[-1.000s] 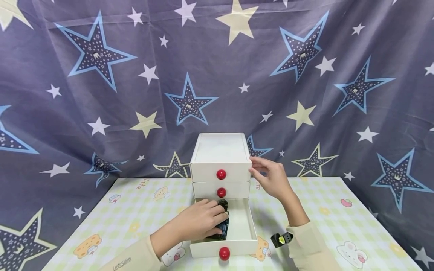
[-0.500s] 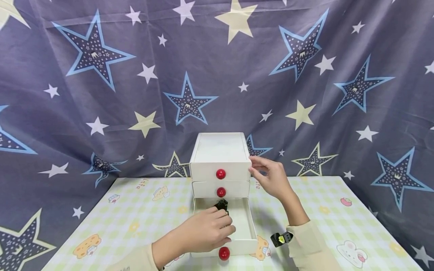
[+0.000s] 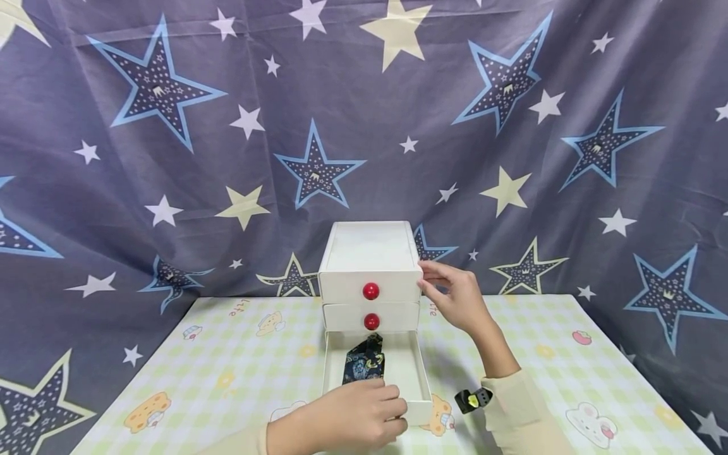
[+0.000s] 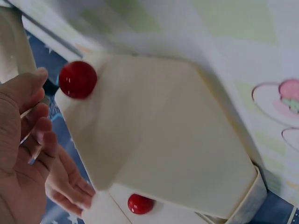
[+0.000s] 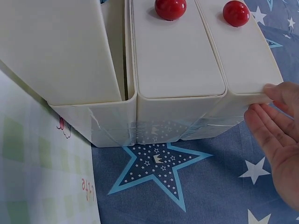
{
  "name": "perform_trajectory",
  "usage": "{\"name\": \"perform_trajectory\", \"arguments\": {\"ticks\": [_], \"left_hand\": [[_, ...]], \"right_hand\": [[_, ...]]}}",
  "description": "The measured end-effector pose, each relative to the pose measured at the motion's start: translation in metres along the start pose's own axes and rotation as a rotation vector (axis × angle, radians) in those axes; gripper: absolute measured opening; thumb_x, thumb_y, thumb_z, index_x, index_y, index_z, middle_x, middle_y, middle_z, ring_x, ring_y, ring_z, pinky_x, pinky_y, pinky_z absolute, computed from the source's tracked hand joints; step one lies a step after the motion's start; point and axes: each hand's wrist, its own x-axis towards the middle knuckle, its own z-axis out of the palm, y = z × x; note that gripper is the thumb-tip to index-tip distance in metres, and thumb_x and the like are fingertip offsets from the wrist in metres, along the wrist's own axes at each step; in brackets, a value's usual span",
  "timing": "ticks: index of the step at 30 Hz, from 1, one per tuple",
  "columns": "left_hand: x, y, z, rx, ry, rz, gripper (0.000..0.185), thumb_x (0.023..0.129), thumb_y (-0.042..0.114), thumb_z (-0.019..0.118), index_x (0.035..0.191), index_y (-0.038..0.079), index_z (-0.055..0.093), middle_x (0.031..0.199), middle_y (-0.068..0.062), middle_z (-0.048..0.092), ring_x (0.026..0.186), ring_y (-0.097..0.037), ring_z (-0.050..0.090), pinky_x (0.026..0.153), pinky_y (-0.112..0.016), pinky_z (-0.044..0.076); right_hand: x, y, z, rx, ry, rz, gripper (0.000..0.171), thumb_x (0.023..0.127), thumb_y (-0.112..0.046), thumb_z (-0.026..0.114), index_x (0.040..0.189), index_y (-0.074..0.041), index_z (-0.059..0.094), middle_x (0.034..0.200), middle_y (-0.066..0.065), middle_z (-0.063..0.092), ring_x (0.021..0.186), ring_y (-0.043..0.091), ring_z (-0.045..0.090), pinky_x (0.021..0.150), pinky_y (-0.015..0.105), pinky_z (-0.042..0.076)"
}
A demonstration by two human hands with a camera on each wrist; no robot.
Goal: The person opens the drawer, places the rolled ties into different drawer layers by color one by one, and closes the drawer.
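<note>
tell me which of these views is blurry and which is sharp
Head view: evenly lit and sharp, from the small chest of drawers to the star cloth. Left wrist view: dim and soft, the open bottom drawer and left hand blurred. Right wrist view: bright and crisp, right hand in focus.

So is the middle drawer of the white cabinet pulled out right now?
No, the middle drawer sits flush; only the bottom drawer is out, with dark patterned cloth inside.

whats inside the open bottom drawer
In the bottom drawer lies one dark patterned piece of folded cloth, on the left side toward the back. The rest of the visible floor is bare white. The left hand covers the front left corner, so that part stays hidden.
</note>
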Motion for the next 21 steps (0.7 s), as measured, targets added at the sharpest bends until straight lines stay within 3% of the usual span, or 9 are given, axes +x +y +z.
{"name": "perform_trajectory", "arguments": {"ticks": [6,11,21], "left_hand": [[0.0,0.008,0.004,-0.015,-0.068,0.044,0.023,0.104,0.027,0.052,0.085,0.029,0.064,0.093,0.013,0.054,0.081,-0.006,0.044,0.067,-0.017,0.039],[0.0,0.011,0.009,-0.006,-0.063,0.093,0.024,0.104,0.029,0.051,0.085,0.033,0.065,0.094,0.015,0.055,0.083,-0.005,0.043,0.067,-0.015,0.039],[-0.006,0.014,0.013,0.001,-0.083,0.115,0.026,0.104,0.033,0.053,0.08,0.035,0.063,0.091,0.015,0.054,0.08,-0.005,0.041,0.067,-0.015,0.041]], "right_hand": [[0.0,-0.001,0.001,-0.006,-0.001,0.005,0.036,0.092,-0.004,0.076,0.127,0.002,0.069,0.11,0.016,0.075,0.097,0.028,0.074,0.083,0.042,0.061],[0.0,0.0,0.001,-0.012,0.002,0.003,0.036,0.092,-0.004,0.077,0.127,0.002,0.069,0.109,0.016,0.075,0.097,0.028,0.074,0.083,0.042,0.062],[0.0,0.0,0.001,-0.004,0.006,0.009,0.036,0.091,-0.003,0.077,0.126,0.002,0.07,0.108,0.016,0.075,0.096,0.028,0.074,0.082,0.044,0.062]]}}
